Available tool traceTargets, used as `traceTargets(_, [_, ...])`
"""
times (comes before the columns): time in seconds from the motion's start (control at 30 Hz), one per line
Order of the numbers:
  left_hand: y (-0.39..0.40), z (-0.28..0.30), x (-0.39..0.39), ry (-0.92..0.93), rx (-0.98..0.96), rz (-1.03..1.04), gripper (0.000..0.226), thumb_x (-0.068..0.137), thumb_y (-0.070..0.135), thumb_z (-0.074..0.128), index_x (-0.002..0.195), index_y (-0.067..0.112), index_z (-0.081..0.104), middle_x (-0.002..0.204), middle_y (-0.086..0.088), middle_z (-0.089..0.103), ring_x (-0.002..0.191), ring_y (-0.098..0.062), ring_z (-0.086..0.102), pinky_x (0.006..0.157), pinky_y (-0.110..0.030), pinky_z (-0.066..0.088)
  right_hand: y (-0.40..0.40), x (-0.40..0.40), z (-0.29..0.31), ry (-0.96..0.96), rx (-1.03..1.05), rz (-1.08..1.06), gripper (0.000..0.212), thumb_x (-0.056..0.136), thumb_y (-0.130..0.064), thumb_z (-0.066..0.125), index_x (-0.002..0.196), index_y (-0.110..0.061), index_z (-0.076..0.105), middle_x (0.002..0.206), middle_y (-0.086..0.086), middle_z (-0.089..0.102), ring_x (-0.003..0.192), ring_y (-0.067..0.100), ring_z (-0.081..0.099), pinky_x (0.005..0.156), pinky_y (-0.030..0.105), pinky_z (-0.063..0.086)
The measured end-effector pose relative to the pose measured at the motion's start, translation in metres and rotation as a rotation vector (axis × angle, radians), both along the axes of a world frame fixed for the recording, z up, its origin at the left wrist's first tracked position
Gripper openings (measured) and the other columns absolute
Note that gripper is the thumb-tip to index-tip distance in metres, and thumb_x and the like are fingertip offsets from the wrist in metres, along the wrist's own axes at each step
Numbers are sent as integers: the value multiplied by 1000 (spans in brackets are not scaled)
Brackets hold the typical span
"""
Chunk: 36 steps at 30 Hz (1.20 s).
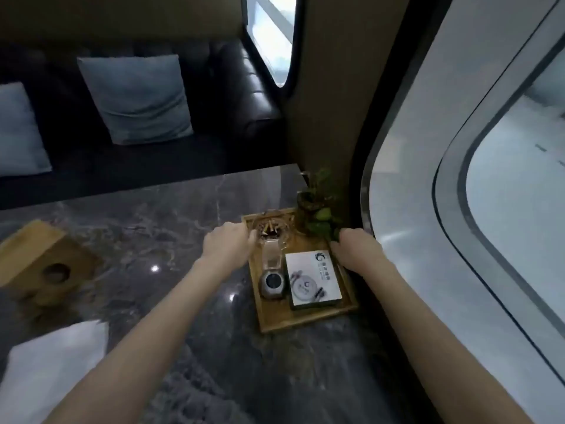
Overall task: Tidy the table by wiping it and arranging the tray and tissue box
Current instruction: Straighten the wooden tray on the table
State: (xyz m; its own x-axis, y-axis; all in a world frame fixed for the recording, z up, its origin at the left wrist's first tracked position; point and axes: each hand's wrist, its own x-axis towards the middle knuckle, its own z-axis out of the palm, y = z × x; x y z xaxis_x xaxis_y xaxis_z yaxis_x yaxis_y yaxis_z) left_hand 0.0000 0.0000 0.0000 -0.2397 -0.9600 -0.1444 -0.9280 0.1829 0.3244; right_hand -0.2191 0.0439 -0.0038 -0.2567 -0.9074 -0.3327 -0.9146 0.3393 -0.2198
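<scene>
Both hands are on the wooden tray (305, 324), which sits at the right end of the marble table (153, 228), close to the window wall. Left hand (227, 244) grips the tray's left rim near the far corner, fingers curled over the edge; right hand (356, 249) is at the right rim by the plant (318, 206), but its fingers are hidden, so can't tell the grip. Tissue box (46, 264) lies well apart at the table's left; a white cloth (55, 362) lies near the front edge. Best approach, imo: keep the tray level w/ even pull on both sides, since the ashtray (269, 229), jar (273, 283) & white box (312, 280) sit loose on it; slide, don't tilt.
</scene>
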Motion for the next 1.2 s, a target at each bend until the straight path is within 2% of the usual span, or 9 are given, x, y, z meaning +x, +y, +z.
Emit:
traceTargets(0.17, [8, -54, -8, 151, -12, 185, 33, 97, 31, 31, 91, 4, 50, 102, -20, 58, 92, -39, 56, 71, -42, 41, 8, -9, -53, -47, -6, -91, 25, 97, -12, 36, 113, 3, 46, 121, 23, 52, 105, 38, 56, 83, 42, 48])
traceTargets(0.27, [13, -80, -12, 191, 29, 258, 29, 97, 28, 31, 95, 3, 47, 104, -21, 56, 92, -38, 55, 68, -40, 37, 11, -11, -78, 13, -41, -95, 22, 96, -6, 35, 115, 1, 43, 122, 21, 51, 102, 33, 59, 80, 39, 50])
traceTargets(0.43, [21, -113, -17, 219, 90, 296, 28, 97, 28, 31, 108, 8, 46, 107, -18, 60, 93, -36, 58, 74, -43, 45, 19, -12, -104, 34, 61, -114, 27, 93, 2, 31, 118, 0, 41, 124, 20, 46, 101, 36, 59, 79, 42, 48])
traceTargets(0.53, [22, -124, -19, 228, 50, 268, 27, 96, 29, 31, 113, 12, 44, 103, -14, 63, 88, -33, 61, 73, -44, 49, 19, -17, -114, -13, 51, -129, 24, 97, -7, 31, 118, -1, 42, 124, 20, 46, 101, 39, 57, 74, 42, 45])
traceTargets(0.63, [21, -133, -20, 137, 33, 231, 32, 97, 31, 29, 119, 10, 39, 90, -17, 67, 77, -37, 63, 65, -44, 48, 19, -19, -121, -73, 28, -158, 31, 100, -23, 29, 120, -3, 42, 125, 20, 46, 100, 39, 57, 69, 37, 40])
traceTargets(0.73, [21, -137, -20, 49, 22, 198, 40, 97, 32, 27, 127, 5, 34, 78, -19, 68, 68, -37, 63, 61, -42, 46, 21, -18, -126, -93, -28, -175, 35, 99, -26, 30, 125, -5, 42, 126, 20, 49, 99, 40, 58, 68, 37, 40])
traceTargets(0.87, [17, -138, -20, 44, 35, 204, 38, 97, 31, 33, 122, 3, 37, 83, -21, 68, 74, -40, 64, 64, -45, 47, 22, -17, -129, -108, -75, -195, 37, 99, -24, 32, 129, -5, 41, 125, 21, 53, 100, 41, 57, 74, 40, 45])
traceTargets(1.03, [13, -136, -18, 61, 75, 175, 30, 97, 27, 31, 111, 2, 40, 90, -25, 67, 80, -43, 62, 66, -46, 45, 20, -18, -129, -140, -66, -175, 29, 100, -24, 31, 111, -2, 46, 114, 23, 59, 97, 43, 58, 75, 45, 47])
traceTargets(1.2, [9, -134, -15, 60, 104, 134, 26, 98, 24, 30, 106, 2, 41, 91, -26, 66, 80, -44, 62, 63, -44, 43, 20, -18, -130, -87, -80, -109, 27, 100, -22, 31, 108, -1, 46, 107, 23, 61, 93, 43, 60, 71, 44, 46])
